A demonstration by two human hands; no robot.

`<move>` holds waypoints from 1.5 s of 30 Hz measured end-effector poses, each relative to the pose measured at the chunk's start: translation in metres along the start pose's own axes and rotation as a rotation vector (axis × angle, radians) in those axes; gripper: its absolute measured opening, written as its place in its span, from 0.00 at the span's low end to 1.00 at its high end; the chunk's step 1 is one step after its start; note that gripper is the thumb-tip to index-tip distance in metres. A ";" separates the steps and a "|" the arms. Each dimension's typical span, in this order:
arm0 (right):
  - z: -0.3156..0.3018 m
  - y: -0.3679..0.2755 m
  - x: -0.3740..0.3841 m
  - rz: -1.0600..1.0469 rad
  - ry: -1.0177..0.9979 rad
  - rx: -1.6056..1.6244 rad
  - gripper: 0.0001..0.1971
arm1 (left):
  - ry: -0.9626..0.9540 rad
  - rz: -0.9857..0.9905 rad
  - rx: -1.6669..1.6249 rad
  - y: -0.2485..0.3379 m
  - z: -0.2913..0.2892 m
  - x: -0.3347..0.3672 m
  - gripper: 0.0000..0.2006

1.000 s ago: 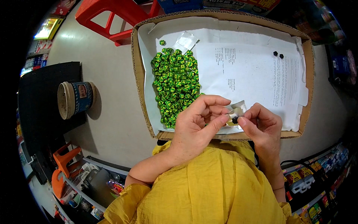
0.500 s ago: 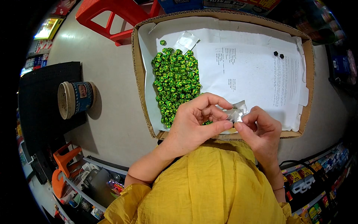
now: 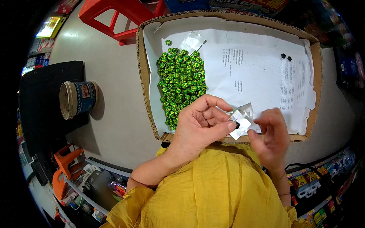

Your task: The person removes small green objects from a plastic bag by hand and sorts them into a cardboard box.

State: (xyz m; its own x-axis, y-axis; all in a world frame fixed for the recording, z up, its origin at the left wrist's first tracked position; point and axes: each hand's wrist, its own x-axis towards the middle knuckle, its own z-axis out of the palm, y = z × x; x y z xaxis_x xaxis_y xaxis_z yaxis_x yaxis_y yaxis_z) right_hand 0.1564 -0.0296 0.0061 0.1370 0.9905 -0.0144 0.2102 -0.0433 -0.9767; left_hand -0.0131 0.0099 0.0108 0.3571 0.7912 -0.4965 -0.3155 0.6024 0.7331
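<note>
Between thumb and fingers, my left hand (image 3: 199, 125) holds a silver foil square (image 3: 244, 128), opened out flat. A small dark ball (image 3: 237, 124) lies on the foil beside the thumb tip. My right hand (image 3: 273, 138) is just right of the foil, its thumb and fingers apart, slightly blurred and with nothing seen in it. Another piece of foil (image 3: 248, 108) shows behind the held one. Many green-and-yellow wrapped balls (image 3: 182, 79) are heaped to the left of my hands. Two dark balls (image 3: 286, 57) rest on the printed paper (image 3: 262, 83) at the far right.
A shallow cardboard box (image 3: 318, 83), lined with white paper, surrounds these things. Foil squares (image 3: 194, 41) lie at its far left, beside a single wrapped ball (image 3: 168, 42). Beyond stands a red stool (image 3: 125, 19); a bucket (image 3: 78, 99) is on the left, and stocked shelves are at lower right.
The crumpled foil between my hands is now spread flat, showing the dark ball. My right hand has let go and moved slightly right; my left hand keeps hold of the foil.
</note>
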 end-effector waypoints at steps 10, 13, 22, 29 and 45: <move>-0.007 0.014 -0.003 -0.695 -0.077 -0.547 0.20 | -0.035 -0.050 0.044 -0.001 -0.001 -0.004 0.12; -0.004 0.010 -0.003 -0.641 -0.069 -0.512 0.18 | -0.056 -0.085 0.059 0.002 -0.002 -0.003 0.14; -0.005 -0.007 -0.005 -0.563 -0.122 -0.561 0.15 | -0.167 -0.126 0.073 0.004 -0.008 0.003 0.15; -0.009 -0.012 -0.003 -0.650 -0.171 -0.621 0.14 | -0.215 -0.159 0.086 0.005 -0.009 0.004 0.15; -0.017 -0.021 0.007 0.309 -0.398 0.023 0.10 | -0.382 -0.072 0.220 0.005 -0.012 0.005 0.11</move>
State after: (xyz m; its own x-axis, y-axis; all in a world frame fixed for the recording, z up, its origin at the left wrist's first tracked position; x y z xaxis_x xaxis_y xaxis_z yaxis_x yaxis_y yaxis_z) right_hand 0.1694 -0.0236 0.0304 -0.1912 0.9051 -0.3797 0.1961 -0.3438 -0.9183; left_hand -0.0236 0.0184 0.0064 0.6835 0.6278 -0.3725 -0.0988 0.5851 0.8049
